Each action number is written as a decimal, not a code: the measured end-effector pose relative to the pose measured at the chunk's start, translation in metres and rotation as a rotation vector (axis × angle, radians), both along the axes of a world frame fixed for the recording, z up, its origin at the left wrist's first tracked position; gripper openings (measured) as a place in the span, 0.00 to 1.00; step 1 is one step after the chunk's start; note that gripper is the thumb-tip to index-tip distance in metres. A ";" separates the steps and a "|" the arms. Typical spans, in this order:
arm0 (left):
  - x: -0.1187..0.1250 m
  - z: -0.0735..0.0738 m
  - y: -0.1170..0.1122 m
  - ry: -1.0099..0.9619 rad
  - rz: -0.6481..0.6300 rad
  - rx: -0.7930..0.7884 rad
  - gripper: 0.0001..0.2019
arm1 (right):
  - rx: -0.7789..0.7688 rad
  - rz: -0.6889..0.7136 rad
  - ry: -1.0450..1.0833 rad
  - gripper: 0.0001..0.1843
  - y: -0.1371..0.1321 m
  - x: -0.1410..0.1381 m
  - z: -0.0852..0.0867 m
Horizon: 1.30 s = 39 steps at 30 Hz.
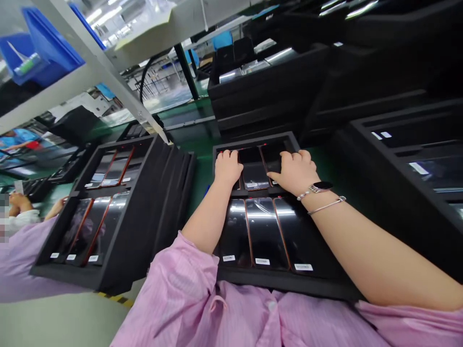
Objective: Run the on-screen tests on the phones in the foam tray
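To the left of the work lies a black foam tray holding dark smartphones with orange-red edges and small white labels. Further off, black foam trays are stacked on a green bench, and another black foam tray sits at the right edge. A blue plastic bin rests on a white metal shelf overhead. At far left, a co-worker's pink sleeve shows, with a person in blue beyond.
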<state>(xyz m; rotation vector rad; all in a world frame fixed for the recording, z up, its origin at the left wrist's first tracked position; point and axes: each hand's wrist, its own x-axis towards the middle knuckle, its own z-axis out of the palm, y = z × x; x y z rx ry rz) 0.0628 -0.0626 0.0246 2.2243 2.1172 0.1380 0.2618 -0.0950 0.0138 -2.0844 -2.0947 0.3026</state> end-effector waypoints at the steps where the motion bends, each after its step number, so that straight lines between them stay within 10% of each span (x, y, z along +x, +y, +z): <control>1: 0.000 0.001 0.002 -0.004 -0.002 -0.004 0.26 | -0.002 0.001 0.006 0.39 0.000 0.000 0.001; 5: 0.006 0.002 0.005 -0.018 -0.030 0.033 0.26 | -0.028 -0.001 -0.011 0.37 0.003 -0.001 0.004; 11: 0.024 -0.009 -0.001 0.024 -0.496 -0.070 0.24 | -0.108 0.025 -0.019 0.37 0.004 -0.002 0.009; 30: 0.048 -0.003 -0.014 0.148 -0.340 0.040 0.24 | -0.055 0.035 -0.024 0.29 0.001 -0.006 0.006; 34: 0.033 0.018 -0.047 0.032 -0.329 0.133 0.22 | 0.017 0.058 0.006 0.40 -0.025 0.006 0.019; 39: -0.011 0.043 -0.138 -0.275 -0.454 0.069 0.19 | 0.206 0.384 0.100 0.31 -0.122 0.044 0.019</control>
